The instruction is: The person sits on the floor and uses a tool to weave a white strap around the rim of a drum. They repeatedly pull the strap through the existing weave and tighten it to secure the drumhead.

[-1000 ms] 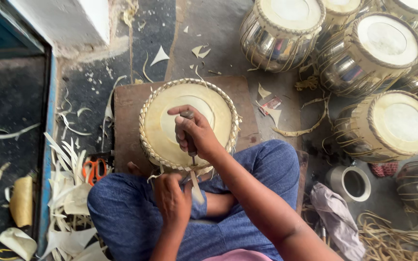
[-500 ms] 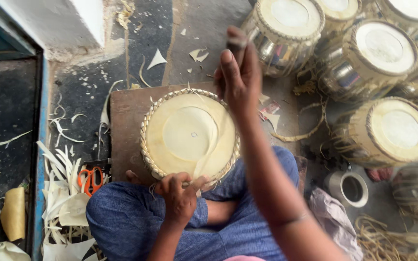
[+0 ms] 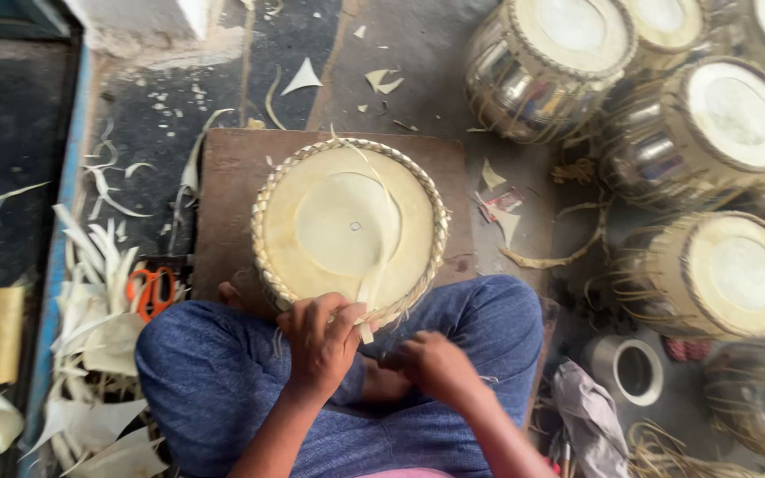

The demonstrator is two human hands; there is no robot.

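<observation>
A round drum head (image 3: 347,226) with a braided hide rim rests on a brown wooden board (image 3: 223,195) in front of my crossed legs in blue trousers. A thin pale hide strip (image 3: 389,212) curves across the skin from the far rim to the near rim. My left hand (image 3: 320,341) sits on the near rim and pinches the strip's lower end. Just right of it, over my lap, is my right hand (image 3: 436,365). Its fingers are curled, and whether they hold something is hidden.
Several finished drums with shiny metal shells (image 3: 568,62) crowd the right side. Orange-handled scissors (image 3: 150,290) lie among pale hide scraps (image 3: 90,354) on the left. A small metal cup (image 3: 630,370) and a grey cloth (image 3: 591,416) lie at the right.
My right hand, raised high beyond the drum half a second ago with the strip, has dropped to my lap. The strip now lies across the skin. My left hand stays at the near rim.
</observation>
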